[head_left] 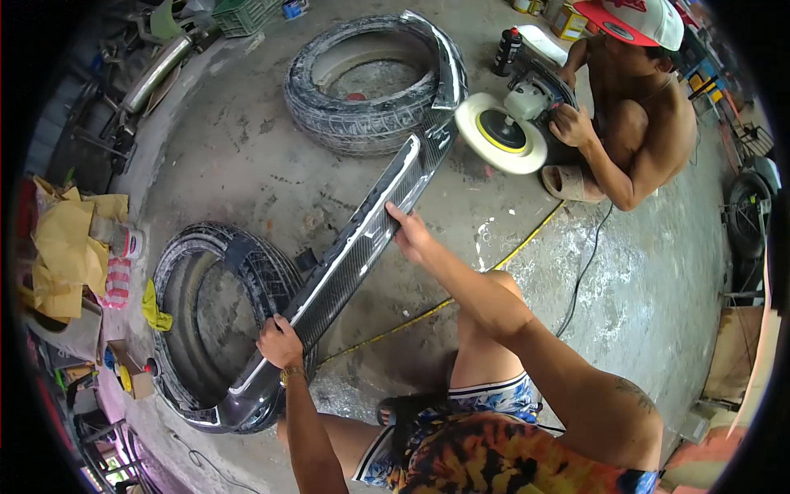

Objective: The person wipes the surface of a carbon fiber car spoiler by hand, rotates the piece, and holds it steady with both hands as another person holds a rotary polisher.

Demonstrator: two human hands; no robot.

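Note:
A long, dark carbon-fibre car trim panel [344, 272] with white residue streaked along it spans two tires. Its near end rests on the near tire [265, 276] and its far end reaches over the far tire [354, 132]. My left hand [280, 341], with a watch at the wrist, is closed around the panel's edge near the lower end. Further up, my right hand [411, 236] grips the opposite edge, thumb on top and fingers partly hidden below. Close to the far end, a co-worker holds a polisher [527, 100] with a round white pad [533, 152].
A crouching person [642, 123] is at the upper right. A black bottle [508, 51] stands behind the polisher. A yellow cord [428, 313] and a black cable [576, 288] cross the concrete floor. Brown paper [70, 247] and a yellow cloth [154, 307] lie at the left.

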